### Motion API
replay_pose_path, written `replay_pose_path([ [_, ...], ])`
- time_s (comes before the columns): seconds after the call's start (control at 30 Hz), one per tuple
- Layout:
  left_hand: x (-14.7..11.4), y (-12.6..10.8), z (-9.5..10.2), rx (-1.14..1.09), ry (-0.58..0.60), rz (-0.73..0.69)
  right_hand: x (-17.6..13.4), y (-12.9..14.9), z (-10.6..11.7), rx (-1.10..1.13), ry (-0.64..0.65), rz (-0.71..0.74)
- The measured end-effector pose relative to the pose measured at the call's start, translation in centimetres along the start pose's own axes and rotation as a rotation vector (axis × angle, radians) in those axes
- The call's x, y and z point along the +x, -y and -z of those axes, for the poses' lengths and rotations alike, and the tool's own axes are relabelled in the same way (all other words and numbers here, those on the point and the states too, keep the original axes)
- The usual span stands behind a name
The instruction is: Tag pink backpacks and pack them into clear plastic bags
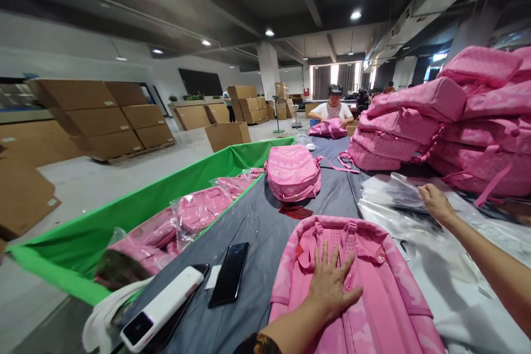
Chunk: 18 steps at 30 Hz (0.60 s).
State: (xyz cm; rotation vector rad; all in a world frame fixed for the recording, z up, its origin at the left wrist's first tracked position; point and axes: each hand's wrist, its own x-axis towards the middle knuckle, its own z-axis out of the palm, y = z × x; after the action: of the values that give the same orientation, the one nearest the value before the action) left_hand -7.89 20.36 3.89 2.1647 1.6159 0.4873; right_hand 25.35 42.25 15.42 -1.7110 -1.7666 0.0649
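Two bare hands were at a counter covered with dark grey cloth (pixel 265 265). Fingers spread wide, the left hand (pixel 334 282) lay flat on a pink camouflage-patterned backpack (pixel 377 298), which rested on the counter directly before the wearer, its straps and padded back facing up. Off to the right, the right hand (pixel 435 203) held a narrow pinch on the edge of a clear plastic bag (pixel 400 181), part of a loose, glossy spread of plastic beside the backpack.

Just beyond the backpack lay a flat red piece (pixel 296 211), and near it stood a second, rounded pink backpack (pixel 292 171). High stacks of pink backpacks (pixel 398 127) rose behind the plastic. Left of the left hand lay a black smartphone (pixel 230 274) and a white oblong device with a dark display (pixel 166 304). Alongside the counter, a bright green fabric-walled bin (pixel 136 193) contained pink packs in clear wrapping (pixel 203 207). Across the counter, a person in a white top (pixel 318 112) handled another pink bag (pixel 329 128).
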Motion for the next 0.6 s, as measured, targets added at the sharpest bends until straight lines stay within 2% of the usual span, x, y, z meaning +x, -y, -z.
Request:
replay_pose_path([
  [0.1, 0.1, -0.2, -0.1, -0.038, -0.080, -0.038, -3.0, 6.3, 2.0, 0.072, 0.095, 0.202],
  [0.2, 0.1, -1.0, 0.2, -0.149, -0.184, -0.095, -8.5, 12.2, 1.9, 0.142, 0.177, 0.392],
  [0.27, -0.5, -2.0, 0.7, -0.372, -0.253, -0.101, -13.0, 15.0, 1.1, 0.181, 0.218, 0.479],
  [0.33, -1.8, -3.2, 1.5, -0.765, -0.363, -0.074, -17.7, 16.6, -0.1, 0.209, 0.240, 0.529],
  [0.4, -3.9, -4.2, 2.3, -1.184, -0.490, 0.020, -22.0, 17.4, -1.4, 0.247, 0.241, 0.555],
  [0.47, -6.3, -4.9, 2.7, -1.448, -0.569, 0.216, -25.6, 17.9, -2.5, 0.279, 0.242, 0.569],
  [0.53, -8.2, -5.0, 2.7, -1.546, -0.615, 0.420, -28.1, 18.2, -3.3, 0.258, 0.262, 0.572],
  [0.6, -9.5, -4.3, 2.4, -1.556, -0.631, 0.501, -29.0, 18.5, -3.9, 0.173, 0.271, 0.540],
])
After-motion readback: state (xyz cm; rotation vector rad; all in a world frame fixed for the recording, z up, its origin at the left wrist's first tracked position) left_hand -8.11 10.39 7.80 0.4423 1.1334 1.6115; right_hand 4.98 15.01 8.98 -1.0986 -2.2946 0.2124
